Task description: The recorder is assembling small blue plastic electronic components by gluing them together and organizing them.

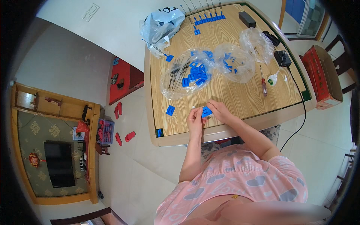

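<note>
On my feed, leftmost, a loose blue piece [170, 110] lies on the wooden table [245, 100], apart from both hands. I'd let the left hand [194, 117] do the steadying — its fingers are pinched on the held blue part [206, 111], near the table's front edge — and work with small, square pushes. The right hand [220, 111] angles in, forearm slanted, fingertips at the part; whether they grip, I can't tell. Farther right lies a screwdriver [264, 85].
</note>
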